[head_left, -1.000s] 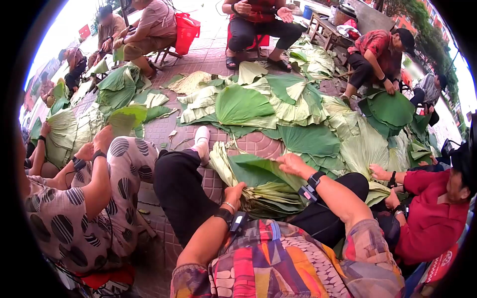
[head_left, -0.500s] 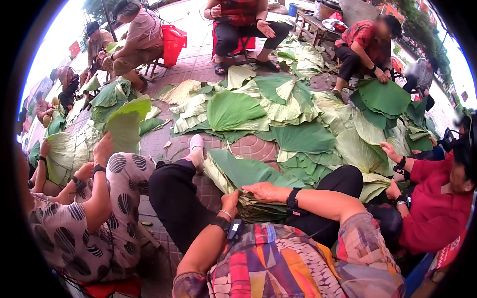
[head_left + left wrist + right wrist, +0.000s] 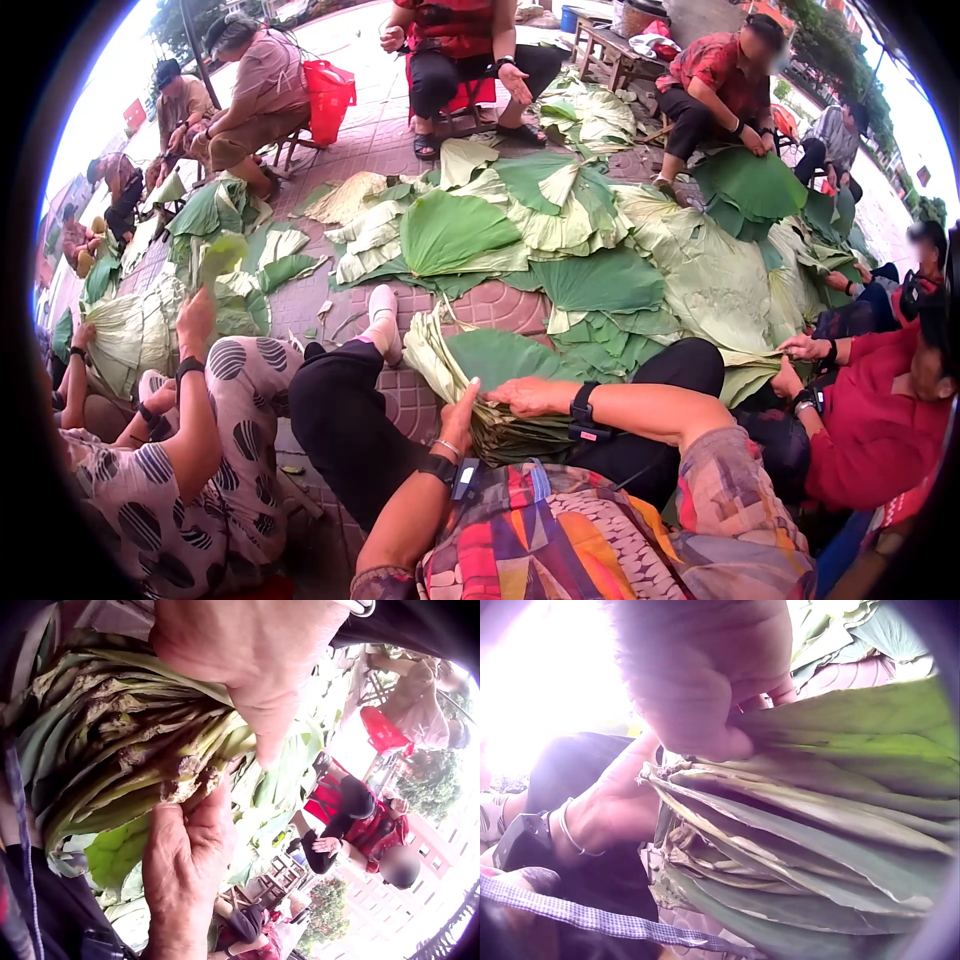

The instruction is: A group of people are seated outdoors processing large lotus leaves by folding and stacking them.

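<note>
A thick stack of folded lotus leaves (image 3: 500,432) lies across the person's lap, its gathered stem ends toward the left hand. The left hand (image 3: 458,418), with a silver bracelet at its wrist, holds the stack at those ends. Close beside it, the right hand (image 3: 530,396) pinches the stem end of the top leaf (image 3: 505,358) between thumb and fingers. Brown, torn stem ends (image 3: 180,776) show between both hands in the left wrist view. In the right wrist view, the right hand (image 3: 705,675) covers part of the top leaf's fold.
Spread lotus leaves (image 3: 460,235) cover the paving ahead. A person in a patterned shirt (image 3: 150,480) sits close on the left, one in red (image 3: 880,420) close on the right. Others sit across, near a red bag (image 3: 328,100) and a wooden bench (image 3: 610,55).
The right hand has moved left from the leaf's far edge to the stem end beside the left hand. The raised top leaf has come down onto the stack. The head view has shifted slightly.
</note>
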Tool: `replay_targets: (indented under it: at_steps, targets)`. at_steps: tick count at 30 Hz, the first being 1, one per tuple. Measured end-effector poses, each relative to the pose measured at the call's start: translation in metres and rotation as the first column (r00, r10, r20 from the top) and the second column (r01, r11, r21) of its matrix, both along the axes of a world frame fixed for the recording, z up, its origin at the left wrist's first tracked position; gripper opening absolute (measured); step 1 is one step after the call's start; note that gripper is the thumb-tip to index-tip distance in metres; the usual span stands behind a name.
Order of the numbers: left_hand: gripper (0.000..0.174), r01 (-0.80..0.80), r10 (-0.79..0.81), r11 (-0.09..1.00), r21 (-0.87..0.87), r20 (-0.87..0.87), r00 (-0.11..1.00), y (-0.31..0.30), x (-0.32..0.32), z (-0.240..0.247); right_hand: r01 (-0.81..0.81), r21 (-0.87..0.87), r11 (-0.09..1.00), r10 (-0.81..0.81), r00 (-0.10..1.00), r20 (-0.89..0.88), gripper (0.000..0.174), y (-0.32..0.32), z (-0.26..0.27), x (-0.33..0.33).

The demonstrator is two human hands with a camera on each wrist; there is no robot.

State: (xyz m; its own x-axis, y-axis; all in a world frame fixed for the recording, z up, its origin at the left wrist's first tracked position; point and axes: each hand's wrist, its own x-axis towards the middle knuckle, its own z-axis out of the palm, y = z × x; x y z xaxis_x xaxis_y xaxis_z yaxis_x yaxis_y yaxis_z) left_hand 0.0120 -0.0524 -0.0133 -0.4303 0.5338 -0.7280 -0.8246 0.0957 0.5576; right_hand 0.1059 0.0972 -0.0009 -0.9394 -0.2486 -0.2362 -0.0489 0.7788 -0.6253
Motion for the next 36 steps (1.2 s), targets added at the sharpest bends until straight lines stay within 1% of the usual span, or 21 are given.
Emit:
replay_targets:
  at_steps: [2,3,4,6,7,8,10,12,14,16,18,20,23,24,26,27,31,32,33,34,36]
  targets:
    - [0.043,0.004,-0.008,0.997,-0.083,-0.055,0.998,0.002,0.000,-0.011,-0.055,0.031,0.998,0.055,0.998,0.000,0.055,-0.001,0.005,0.001]
    - [0.040,-0.042,0.028,0.987,-0.157,-0.089,0.996,0.003,0.000,-0.017,-0.070,-0.002,0.998,0.070,0.997,-0.013,0.061,0.000,0.005,0.001]
    - [0.041,-0.042,0.021,0.980,-0.197,-0.110,0.994,0.003,0.000,-0.020,-0.063,0.000,0.998,0.063,0.998,-0.011,0.061,0.003,0.006,-0.001]
    - [0.042,-0.065,0.046,0.977,-0.202,-0.097,0.994,0.004,-0.002,-0.032,-0.036,-0.170,0.985,0.056,0.992,0.111,0.066,0.008,0.011,-0.008]
    - [0.042,-0.062,0.043,0.977,-0.203,-0.097,0.994,0.004,-0.002,-0.034,-0.008,-0.203,0.979,0.058,0.969,0.239,0.069,0.016,0.025,-0.017]
    - [0.043,-0.063,0.046,0.974,-0.219,-0.083,0.995,0.003,-0.002,-0.036,0.183,-0.348,0.919,-0.048,0.931,0.361,0.064,0.029,0.008,-0.023]
    - [0.045,-0.080,0.061,0.976,-0.204,-0.097,0.993,0.003,0.001,-0.027,0.422,-0.357,0.833,-0.235,0.856,0.461,0.063,0.051,0.022,-0.031]
    - [0.045,-0.080,0.046,0.957,-0.277,-0.128,0.991,0.005,0.003,-0.010,0.410,-0.146,0.901,-0.387,0.908,0.160,0.057,0.084,-0.009,-0.035]
    - [0.046,-0.078,0.040,0.962,-0.263,-0.148,0.988,0.003,0.004,-0.013,0.511,0.099,0.854,-0.504,0.859,-0.092,0.044,0.111,-0.052,-0.023]
    - [0.044,-0.065,0.011,0.947,-0.315,-0.171,0.985,0.005,0.005,-0.015,0.516,0.281,0.809,-0.536,0.844,-0.009,0.035,0.132,-0.055,-0.011]
    - [0.044,-0.058,0.022,0.968,-0.244,-0.144,0.989,0.002,0.005,-0.031,0.569,0.368,0.736,-0.583,0.808,-0.084,0.028,0.151,-0.081,0.003]
    - [0.043,-0.073,0.028,0.962,-0.261,-0.174,0.984,0.003,0.009,-0.024,0.585,0.448,0.677,-0.644,0.765,-0.026,0.027,0.160,-0.081,0.007]
    - [0.042,-0.029,-0.055,0.931,-0.364,-0.219,0.974,0.005,0.008,-0.020,0.585,0.517,0.625,-0.699,0.715,0.036,0.027,0.167,-0.088,0.011]
    - [0.042,-0.063,-0.007,0.956,-0.287,-0.235,0.972,0.006,0.010,-0.014,0.587,0.539,0.604,-0.716,0.697,0.042,0.027,0.170,-0.095,0.011]
    - [0.042,-0.056,-0.022,0.941,-0.333,-0.225,0.974,0.006,0.010,-0.014,0.554,0.589,0.589,-0.724,0.686,0.078,0.027,0.173,-0.099,0.010]
    - [0.042,-0.064,0.001,0.953,-0.296,-0.209,0.978,0.006,0.010,-0.015,0.562,0.598,0.571,-0.734,0.677,0.064,0.028,0.176,-0.106,0.011]
    - [0.041,-0.051,0.005,0.960,-0.275,-0.164,0.986,0.006,0.010,-0.012,0.494,0.646,0.583,-0.723,0.678,0.133,0.031,0.184,-0.120,0.008]
    - [0.041,-0.044,-0.015,0.950,-0.310,-0.185,0.983,0.008,0.010,-0.004,0.472,0.656,0.589,-0.720,0.675,0.162,0.032,0.186,-0.123,0.006]
    - [0.041,-0.041,-0.018,0.946,-0.322,-0.178,0.984,0.007,0.009,-0.010,0.461,0.647,0.607,-0.724,0.657,0.211,0.034,0.186,-0.118,0.002]
    - [0.041,-0.038,-0.021,0.942,-0.334,-0.171,0.985,0.006,0.009,-0.016,0.383,0.685,0.619,-0.712,0.643,0.284,0.044,0.188,-0.114,-0.005]
    - [0.041,-0.048,-0.006,0.944,-0.327,-0.163,0.987,0.006,0.008,-0.020,0.323,0.692,0.646,-0.693,0.629,0.353,0.050,0.187,-0.095,-0.012]
